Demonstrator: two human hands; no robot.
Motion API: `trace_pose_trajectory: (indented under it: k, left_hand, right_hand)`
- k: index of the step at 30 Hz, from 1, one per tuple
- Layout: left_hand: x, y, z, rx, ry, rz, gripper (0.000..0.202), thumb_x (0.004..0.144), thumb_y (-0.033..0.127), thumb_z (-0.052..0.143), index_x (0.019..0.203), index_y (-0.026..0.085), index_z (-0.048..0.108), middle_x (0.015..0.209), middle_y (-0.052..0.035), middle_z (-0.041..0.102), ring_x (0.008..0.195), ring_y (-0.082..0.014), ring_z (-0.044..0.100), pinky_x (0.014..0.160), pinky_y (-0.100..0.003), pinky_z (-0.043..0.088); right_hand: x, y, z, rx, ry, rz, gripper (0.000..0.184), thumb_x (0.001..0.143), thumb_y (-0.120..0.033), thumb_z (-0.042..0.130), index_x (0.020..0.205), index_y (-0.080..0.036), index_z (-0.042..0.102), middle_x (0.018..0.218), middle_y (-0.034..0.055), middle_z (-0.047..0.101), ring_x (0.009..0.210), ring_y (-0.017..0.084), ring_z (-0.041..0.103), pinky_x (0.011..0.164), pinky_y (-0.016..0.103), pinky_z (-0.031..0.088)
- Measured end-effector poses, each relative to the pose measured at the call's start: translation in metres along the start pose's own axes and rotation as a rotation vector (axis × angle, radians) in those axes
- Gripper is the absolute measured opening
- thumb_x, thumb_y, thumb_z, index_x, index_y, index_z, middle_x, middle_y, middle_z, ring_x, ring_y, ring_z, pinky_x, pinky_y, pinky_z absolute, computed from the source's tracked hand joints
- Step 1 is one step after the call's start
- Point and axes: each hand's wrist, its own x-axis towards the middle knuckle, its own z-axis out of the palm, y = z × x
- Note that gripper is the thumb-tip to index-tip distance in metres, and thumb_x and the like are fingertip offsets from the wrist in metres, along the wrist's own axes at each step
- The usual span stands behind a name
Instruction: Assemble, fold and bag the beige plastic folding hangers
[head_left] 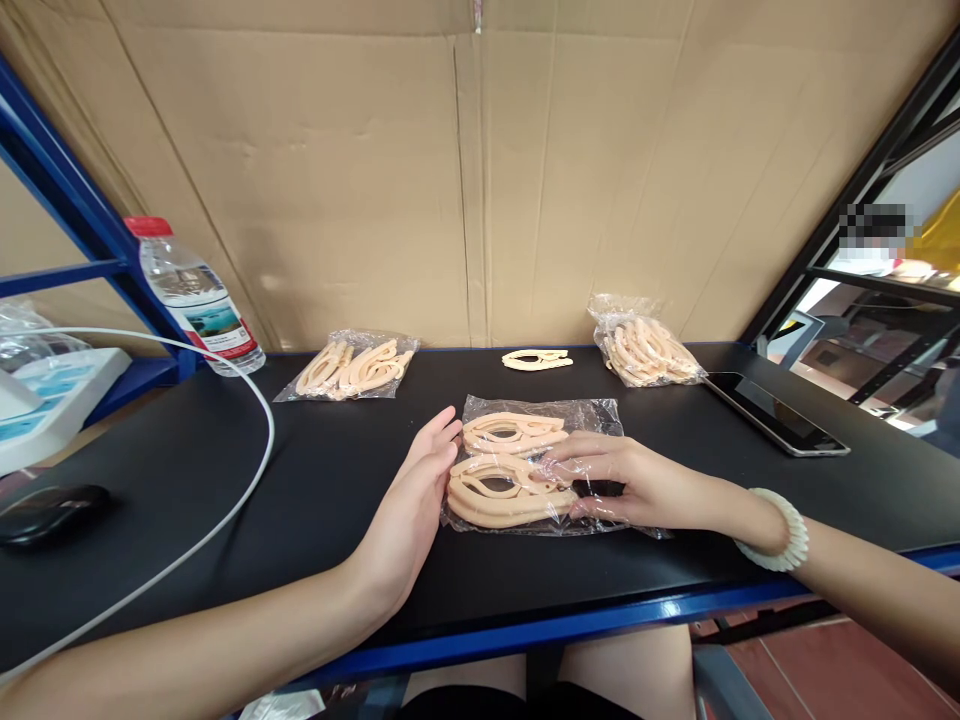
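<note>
A clear plastic bag [546, 410] lies flat on the black table in front of me. Inside it are beige pieces that look like folded plastic hangers [499, 508], stacked in two groups. Along the bag's left edge stands my left hand [409, 500], on its side with fingers stretched out and fingertips at the plastic. My right hand [626, 480] rests on the right part of the bag, fingers apart over the hanger ends, thumb near the lower edge. One loose beige folded hanger [537, 359] lies farther back.
Bagged hangers sit at the back left [352, 367] and back right [646, 350]. A phone or tablet [776, 412] lies at right. Left are a water bottle [199, 300], a black mouse [52, 513], a white cable [271, 430] and a power strip [60, 400]. Cardboard [360, 180] walls the back.
</note>
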Motion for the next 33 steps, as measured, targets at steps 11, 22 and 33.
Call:
trace_pose_trajectory:
  k: [11,22,33]
  left_hand:
    - [-0.001,0.003,0.004,-0.006,0.029,-0.006,0.057,0.090,0.034,0.052,0.144,0.023,0.039,0.155,-0.0068,0.037,0.144,-0.0218,0.030,0.119,-0.035,0.021]
    - [-0.003,0.003,0.006,0.018,0.015,0.006,0.056,0.091,0.034,0.050,0.145,0.022,0.037,0.155,-0.0074,0.036,0.144,-0.0233,0.029,0.119,-0.037,0.022]
    - [0.028,0.004,-0.015,0.251,0.037,0.194,0.050,0.088,0.039,0.056,0.136,0.028,0.048,0.152,-0.0031,0.042,0.144,-0.0227,0.029,0.119,-0.040,0.019]
  right_hand:
    - [-0.002,-0.002,0.003,-0.112,-0.038,-0.100,0.045,0.095,-0.026,0.058,0.139,-0.024,0.053,0.125,0.0120,0.066,0.117,0.023,0.060,0.099,0.036,0.049]
    - [0.001,-0.005,0.000,-0.061,-0.086,-0.074,0.041,0.094,-0.029,0.060,0.134,-0.023,0.058,0.129,0.0105,0.063,0.124,0.024,0.055,0.105,0.037,0.044]
    - [0.018,0.006,-0.098,0.048,0.290,0.353,0.032,0.091,-0.042,0.058,0.078,-0.016,0.073,0.071,0.0060,0.074,0.063,0.016,0.070,0.058,0.025,0.057]
